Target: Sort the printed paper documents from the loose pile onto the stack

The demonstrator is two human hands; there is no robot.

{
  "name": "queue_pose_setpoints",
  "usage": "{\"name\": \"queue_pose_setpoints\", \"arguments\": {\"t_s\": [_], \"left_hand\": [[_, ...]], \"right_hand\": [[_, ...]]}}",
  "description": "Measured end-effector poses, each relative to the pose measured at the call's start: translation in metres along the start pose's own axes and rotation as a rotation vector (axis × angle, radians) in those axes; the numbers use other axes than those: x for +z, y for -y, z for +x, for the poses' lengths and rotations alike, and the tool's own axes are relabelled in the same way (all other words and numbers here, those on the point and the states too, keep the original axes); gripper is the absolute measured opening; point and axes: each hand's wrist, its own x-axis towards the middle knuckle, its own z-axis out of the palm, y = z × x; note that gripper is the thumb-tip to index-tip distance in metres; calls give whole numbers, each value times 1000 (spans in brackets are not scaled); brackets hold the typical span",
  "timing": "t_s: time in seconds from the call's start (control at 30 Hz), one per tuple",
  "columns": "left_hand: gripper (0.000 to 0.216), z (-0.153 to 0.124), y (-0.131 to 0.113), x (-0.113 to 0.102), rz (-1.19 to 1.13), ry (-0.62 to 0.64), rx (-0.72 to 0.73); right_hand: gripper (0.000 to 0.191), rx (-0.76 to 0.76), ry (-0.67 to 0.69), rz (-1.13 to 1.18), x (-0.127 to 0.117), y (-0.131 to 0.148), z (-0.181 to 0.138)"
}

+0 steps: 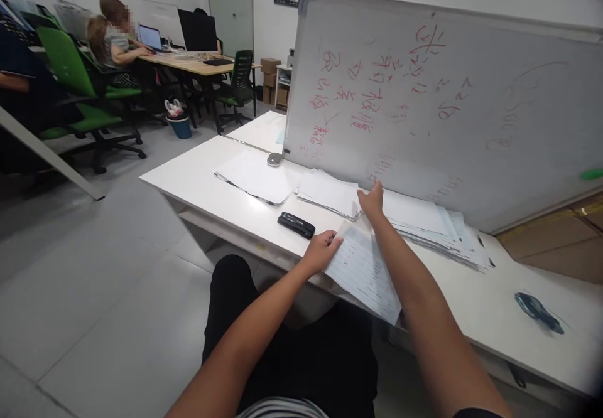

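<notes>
My left hand is closed on the upper left edge of a printed sheet, which hangs tilted over the table's front edge. My right hand reaches past that sheet with thumb and fingers apart, at the right end of a small paper stack; whether it touches the stack is unclear. Just left of my left hand lies a black stapler. Right of my right hand spreads a larger, uneven pile of papers, partly behind my forearm.
A white table carries another paper stack and a grey mouse. A whiteboard with red writing leans behind. Rightward are a teal stapler-like object and a cardboard box. Another person sits at a far desk.
</notes>
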Motion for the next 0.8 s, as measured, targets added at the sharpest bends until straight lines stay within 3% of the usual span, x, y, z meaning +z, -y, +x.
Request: {"name": "queue_pose_setpoints", "arguments": {"t_s": [0.13,0.17,0.23,0.3,0.43,0.6,0.7,0.8], "left_hand": [[30,-1,-2,-4,33,-62,77],[30,-1,-2,-5,33,-71,86],[31,-1,-2,-7,30,-62,85],[31,-1,-2,-8,11,-50,96],[34,-4,-8,-8,-74,-76,95],[35,-14,-31,-12,-245,-94,127],[37,-22,-41,-16,-144,-74,177],[34,-32,-38,-15,-34,-73,151]], "right_hand": [[42,-100,37,-309,-75,7,-48],[42,-85,-24,-330,-94,7,-68],[52,29,-246,-305,-127,6,-112],[67,186,-262,-162,-145,4,-149],[55,351,-20,91,-147,8,-176],[41,203,-135,68,-137,24,-169],[40,141,-169,26,-132,20,-177],[39,205,-160,-141,-127,6,-201]]}}
